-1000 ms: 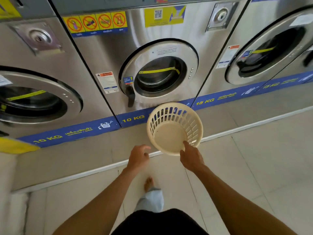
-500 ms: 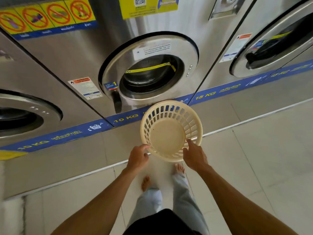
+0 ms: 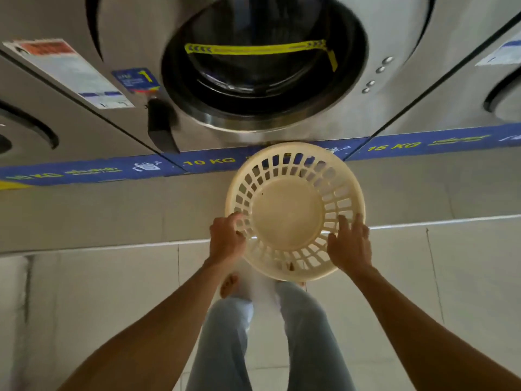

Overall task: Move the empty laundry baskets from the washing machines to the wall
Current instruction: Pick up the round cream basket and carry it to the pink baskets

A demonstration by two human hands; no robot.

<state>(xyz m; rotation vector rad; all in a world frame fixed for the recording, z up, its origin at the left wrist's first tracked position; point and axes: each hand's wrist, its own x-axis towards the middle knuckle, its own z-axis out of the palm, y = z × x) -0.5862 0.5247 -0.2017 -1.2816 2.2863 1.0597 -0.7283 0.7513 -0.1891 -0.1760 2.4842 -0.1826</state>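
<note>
At the centre of the frame a round cream laundry basket (image 3: 287, 213) with slotted sides was held in both hands, its open mouth facing the camera and its solid bottom bare, with nothing inside. The left hand (image 3: 227, 241) gripped the rim at the basket's lower left, fingers curled over the edge and into the slots. The right hand (image 3: 349, 246) clasped the rim at the lower right, its fingers (image 3: 342, 221) spread over the inside of the lattice wall. Both forearms ran up from the bottom corners of the frame to meet the basket.

In the upper half stood a steel washing machine (image 3: 127, 29), its round door (image 3: 265, 57) closed, a yellow strip across the dark glass and a black handle (image 3: 160, 128) at the door's lower left. A white label (image 3: 70, 71) and a small blue sticker (image 3: 135, 80) sat in the upper left. Parts of neighbouring machines showed at the far left and far right edges. A blue band (image 3: 118, 169) printed "10 KG" and "15 KG" ran across the foot of the machines, and the top of the basket overlapped it. Below the band a grey plinth (image 3: 112, 215) stretched across the frame, ending at a pale edge above the light tiled floor (image 3: 465, 277).

In the lower middle were the person's legs in light blue jeans (image 3: 225, 348), with a bare foot (image 3: 228, 285) just under the basket.
</note>
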